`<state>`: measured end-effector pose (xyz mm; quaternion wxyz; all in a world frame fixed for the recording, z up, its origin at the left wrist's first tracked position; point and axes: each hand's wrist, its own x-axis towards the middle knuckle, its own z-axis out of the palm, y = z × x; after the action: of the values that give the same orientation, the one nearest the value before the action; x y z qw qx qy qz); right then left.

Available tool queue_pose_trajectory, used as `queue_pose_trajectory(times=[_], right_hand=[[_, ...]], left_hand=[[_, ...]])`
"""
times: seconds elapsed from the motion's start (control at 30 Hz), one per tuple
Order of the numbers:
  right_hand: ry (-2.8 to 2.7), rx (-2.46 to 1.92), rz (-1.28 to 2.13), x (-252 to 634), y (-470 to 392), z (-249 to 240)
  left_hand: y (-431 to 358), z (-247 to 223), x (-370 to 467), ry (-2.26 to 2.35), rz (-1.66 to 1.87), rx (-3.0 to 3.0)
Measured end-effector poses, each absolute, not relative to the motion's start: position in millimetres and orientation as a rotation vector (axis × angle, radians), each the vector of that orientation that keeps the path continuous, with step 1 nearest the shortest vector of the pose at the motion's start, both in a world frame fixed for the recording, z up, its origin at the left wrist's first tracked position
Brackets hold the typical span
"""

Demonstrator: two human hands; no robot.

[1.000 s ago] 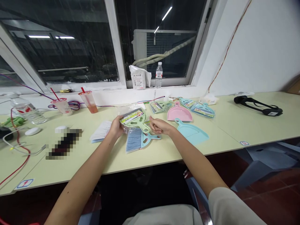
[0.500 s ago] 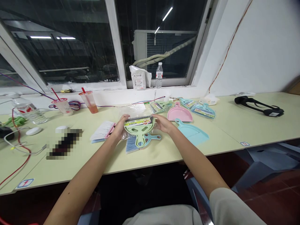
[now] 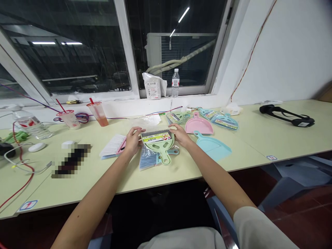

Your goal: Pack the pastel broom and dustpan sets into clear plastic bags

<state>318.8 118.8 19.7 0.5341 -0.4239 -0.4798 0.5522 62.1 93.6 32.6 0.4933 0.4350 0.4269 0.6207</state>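
Between my hands is a green dustpan and brush set (image 3: 158,147) in clear wrap, with a yellow label and its handle toward me. My left hand (image 3: 133,139) grips its left edge, and my right hand (image 3: 181,135) has its upper right edge. Beneath it, partly covered, lies a blue brush (image 3: 149,159) on the table. A pink brush (image 3: 121,145) with white bristles rests left of my left hand, on top of blue bristles. Right of my right hand are a pink dustpan (image 3: 198,125) and a light blue dustpan (image 3: 214,148).
Wrapped sets (image 3: 225,121) lie at the back right of the table (image 3: 249,141), near a black strap (image 3: 287,116). Two drink cups (image 3: 98,114), a large bottle (image 3: 32,124) and cables are at the left. A water bottle (image 3: 175,84) and white package (image 3: 153,86) stand on the sill.
The green set has shifted slightly to the right in my hands, its handle swinging right. More of the blue brush beneath it shows at the left.
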Motion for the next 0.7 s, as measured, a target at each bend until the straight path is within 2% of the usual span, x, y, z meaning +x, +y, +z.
queue_pose_trajectory(times=[0.4, 0.7], right_hand=[[-1.126, -1.074, 1.013, 317, 127, 11], [-1.225, -1.022, 1.218, 316, 115, 22]], left_hand=[[88, 37, 63, 1.028, 1.384, 1.178], [94, 27, 65, 1.171, 1.317, 1.144]])
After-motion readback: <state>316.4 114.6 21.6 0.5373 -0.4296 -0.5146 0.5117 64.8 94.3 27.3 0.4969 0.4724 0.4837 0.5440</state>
